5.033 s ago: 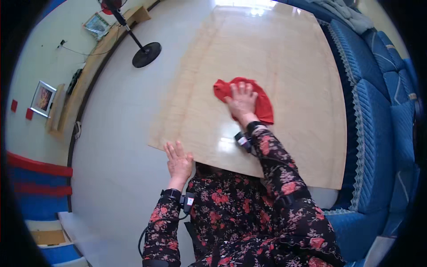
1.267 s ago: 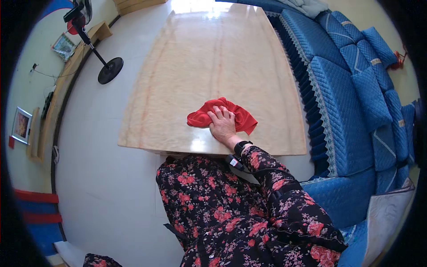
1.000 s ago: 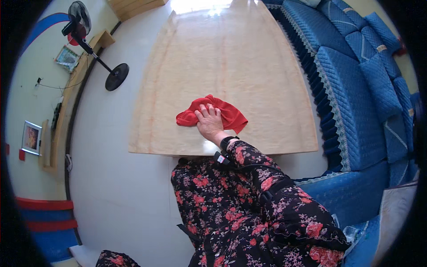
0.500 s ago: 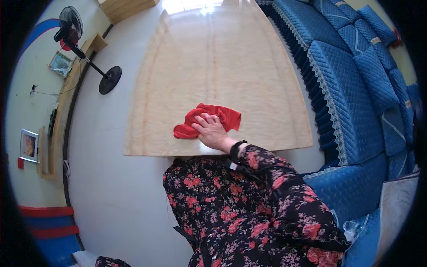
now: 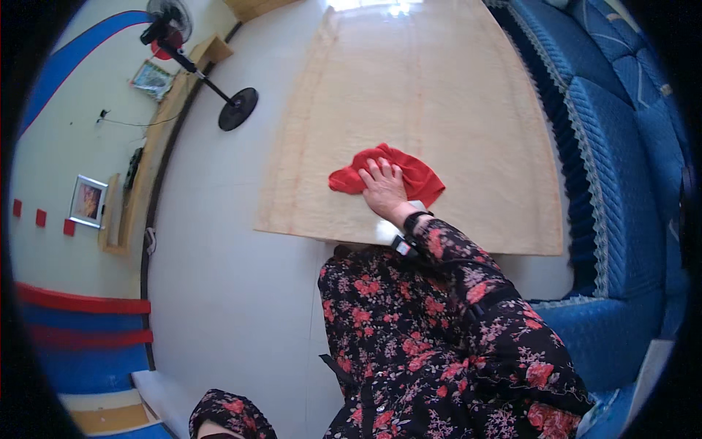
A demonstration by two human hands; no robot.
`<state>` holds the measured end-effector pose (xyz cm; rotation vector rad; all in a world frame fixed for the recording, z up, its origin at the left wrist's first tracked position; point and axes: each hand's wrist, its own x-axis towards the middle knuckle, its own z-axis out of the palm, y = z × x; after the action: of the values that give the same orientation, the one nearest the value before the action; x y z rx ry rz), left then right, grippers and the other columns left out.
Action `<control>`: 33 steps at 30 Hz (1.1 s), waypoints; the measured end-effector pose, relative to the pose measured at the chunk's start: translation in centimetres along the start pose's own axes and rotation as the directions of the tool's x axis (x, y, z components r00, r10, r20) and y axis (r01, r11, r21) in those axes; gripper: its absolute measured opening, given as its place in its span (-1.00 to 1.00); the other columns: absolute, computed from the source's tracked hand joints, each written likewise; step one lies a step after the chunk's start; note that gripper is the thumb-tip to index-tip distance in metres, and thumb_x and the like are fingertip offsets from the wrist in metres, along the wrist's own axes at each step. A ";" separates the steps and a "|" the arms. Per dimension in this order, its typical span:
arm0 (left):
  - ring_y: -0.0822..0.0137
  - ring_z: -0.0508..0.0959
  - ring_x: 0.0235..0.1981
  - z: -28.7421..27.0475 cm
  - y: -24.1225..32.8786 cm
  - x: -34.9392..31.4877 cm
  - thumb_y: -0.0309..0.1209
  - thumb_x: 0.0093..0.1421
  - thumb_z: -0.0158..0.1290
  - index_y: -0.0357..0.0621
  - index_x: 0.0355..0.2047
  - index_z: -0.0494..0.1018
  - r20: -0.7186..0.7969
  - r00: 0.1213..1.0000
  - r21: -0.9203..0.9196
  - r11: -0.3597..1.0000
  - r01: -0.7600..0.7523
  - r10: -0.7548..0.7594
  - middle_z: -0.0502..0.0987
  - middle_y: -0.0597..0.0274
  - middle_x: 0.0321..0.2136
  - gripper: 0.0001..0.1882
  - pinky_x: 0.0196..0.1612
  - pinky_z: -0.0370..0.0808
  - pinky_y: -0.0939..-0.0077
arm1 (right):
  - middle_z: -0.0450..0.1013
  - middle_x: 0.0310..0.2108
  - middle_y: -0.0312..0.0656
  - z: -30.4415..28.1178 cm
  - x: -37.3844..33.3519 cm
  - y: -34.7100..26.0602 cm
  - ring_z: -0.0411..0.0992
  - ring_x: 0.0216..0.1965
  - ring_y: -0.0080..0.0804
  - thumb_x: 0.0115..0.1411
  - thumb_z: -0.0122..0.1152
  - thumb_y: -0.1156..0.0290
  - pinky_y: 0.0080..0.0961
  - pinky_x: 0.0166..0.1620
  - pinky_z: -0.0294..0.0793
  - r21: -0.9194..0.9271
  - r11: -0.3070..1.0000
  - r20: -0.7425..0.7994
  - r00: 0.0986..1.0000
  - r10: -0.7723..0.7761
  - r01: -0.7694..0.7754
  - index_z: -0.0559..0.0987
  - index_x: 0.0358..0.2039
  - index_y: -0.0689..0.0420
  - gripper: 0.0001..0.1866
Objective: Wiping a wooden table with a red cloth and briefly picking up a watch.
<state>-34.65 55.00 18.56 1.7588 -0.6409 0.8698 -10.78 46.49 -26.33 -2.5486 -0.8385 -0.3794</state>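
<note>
My right hand (image 5: 385, 189) lies palm down on a crumpled red cloth (image 5: 420, 175), its fingers spread and red fabric showing between them. The cloth rests on the pale, marbled tabletop (image 5: 439, 88), close to the near edge. A small whitish patch shows beside my wrist at the cloth's lower border; I cannot make out what it is. Around that wrist is a dark band, below which the black floral sleeve (image 5: 475, 278) begins. At the bottom left, only my left sleeve (image 5: 234, 410) and a sliver of skin show; the left hand itself is out of the picture.
Along the table's right side runs a blue quilted sofa (image 5: 621, 190) with a lace-trimmed skirt. A black standing fan (image 5: 238, 110) is on the floor at the far left. A wooden ledge (image 5: 164, 117) follows the left wall, where a framed picture (image 5: 89, 201) hangs.
The view has turned, so table, fan and sofa sit farther right and higher in the picture. My right hand's fingers are more spread over the cloth. My left sleeve shows more.
</note>
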 end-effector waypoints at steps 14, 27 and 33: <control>-0.01 0.19 0.20 -0.3 -4.6 -4.0 -0.09 0.26 -0.18 -0.23 0.17 0.19 -0.150 0.985 -0.055 0.994 -0.096 0.087 0.23 -0.03 0.18 -0.41 0.21 0.17 0.13 | 0.31 0.08 -0.20 -8.0 -10.6 4.5 0.18 0.14 -0.16 -0.09 0.13 0.30 -0.15 0.12 0.13 0.013 0.984 -0.020 0.984 -0.180 0.180 0.49 -0.06 -0.04 -0.52; -0.04 0.25 0.17 2.9 -7.3 -7.7 -0.03 0.28 -0.22 -0.29 0.16 0.18 -0.230 0.969 -0.030 0.995 -0.097 0.088 0.25 -0.10 0.16 -0.37 0.19 0.21 0.13 | 0.26 0.14 -0.21 -4.0 -6.2 0.6 0.15 0.20 -0.14 0.09 0.09 0.18 -0.06 0.16 0.13 0.240 0.866 0.118 0.872 -0.475 0.439 0.44 0.02 -0.05 -0.56; -0.05 0.28 0.15 0.4 -5.9 -11.3 -0.01 0.28 -0.24 -0.32 0.16 0.17 -0.386 0.894 0.322 0.942 -0.098 0.225 0.26 -0.13 0.15 -0.35 0.19 0.23 0.13 | 0.31 0.10 -0.18 -9.2 -10.0 9.7 0.19 0.18 -0.12 -0.07 0.18 0.38 -0.13 0.18 0.15 0.071 0.977 0.048 0.977 -0.206 0.203 0.48 -0.05 -0.03 -0.53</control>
<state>-36.77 56.83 6.15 1.7114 -0.3881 1.4776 -13.73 30.15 -25.10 -2.4293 -1.1204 -0.3394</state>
